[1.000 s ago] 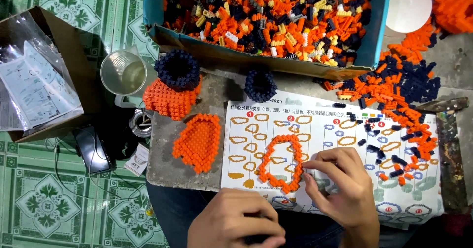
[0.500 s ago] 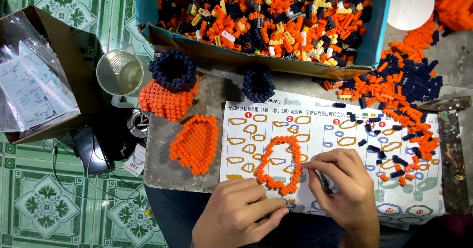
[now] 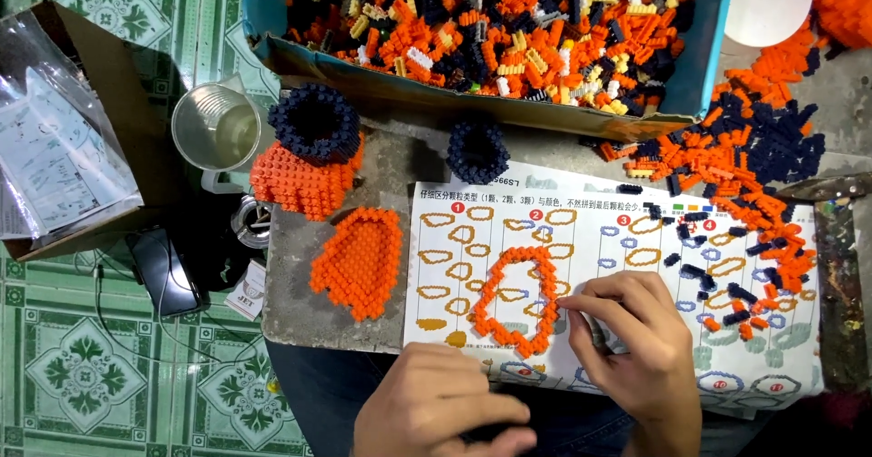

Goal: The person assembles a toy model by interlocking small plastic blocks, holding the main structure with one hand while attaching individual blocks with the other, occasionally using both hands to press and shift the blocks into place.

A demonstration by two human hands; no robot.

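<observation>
An open ring of orange bricks (image 3: 509, 295) lies on a printed instruction sheet (image 3: 636, 239). My right hand (image 3: 636, 352) rests on the sheet just right of the ring. Its fingertips touch the ring's right side, and its fingers are closed around a small grey stick-like tool. My left hand (image 3: 436, 407) is curled into a fist at the sheet's lower edge, below the ring, with nothing visible in it.
A flat orange brick panel (image 3: 357, 262) lies left of the sheet. Behind it are an orange block (image 3: 304, 184) topped by a dark blue ring (image 3: 315, 121), and a smaller dark ring (image 3: 477, 151). A blue box (image 3: 263, 12) of bricks, a loose brick pile (image 3: 736, 166), a plastic cup (image 3: 216, 128) and a cardboard box (image 3: 91, 66) surround them.
The view has drifted a little. Both hands stay nearly where they were, with the right fingertips now against the ring's right side.
</observation>
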